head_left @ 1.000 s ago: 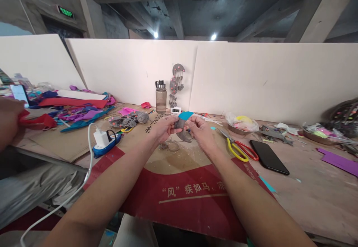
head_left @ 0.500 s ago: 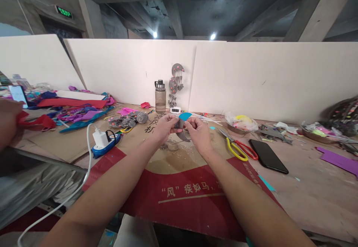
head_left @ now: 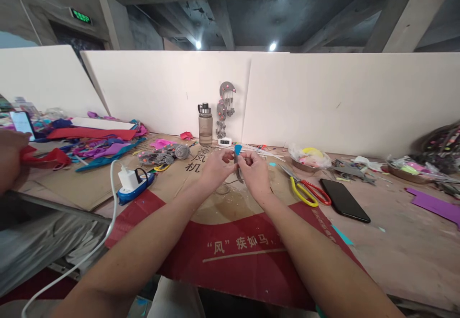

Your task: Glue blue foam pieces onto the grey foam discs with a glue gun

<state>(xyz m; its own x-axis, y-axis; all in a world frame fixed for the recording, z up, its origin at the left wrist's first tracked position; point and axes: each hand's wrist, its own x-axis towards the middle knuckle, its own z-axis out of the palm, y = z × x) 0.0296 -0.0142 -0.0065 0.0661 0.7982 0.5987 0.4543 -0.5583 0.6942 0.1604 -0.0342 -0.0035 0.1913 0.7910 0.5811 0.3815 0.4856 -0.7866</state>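
Note:
Both hands meet above the cardboard in the middle of the table. Between the fingertips stands a grey felt piece, seen nearly edge-on, with a blue felt piece showing at its top. My left hand is closed in a pinch at its left side. My right hand pinches it from the right. Fingers hide much of the felt. Behind the hands are a small white digital clock, a bottle and a grey felt moon hanging with pink dots.
Scissors with yellow and red handles lie right, beside a black phone. Bowls of scraps stand farther right. To the left are a blue power strip, a white cable, felt strips and another person's hand.
The felt held between my hands has turned from showing a broad blue face to nearly edge-on. My left fingers have shifted along it; both hands remain in about the same place.

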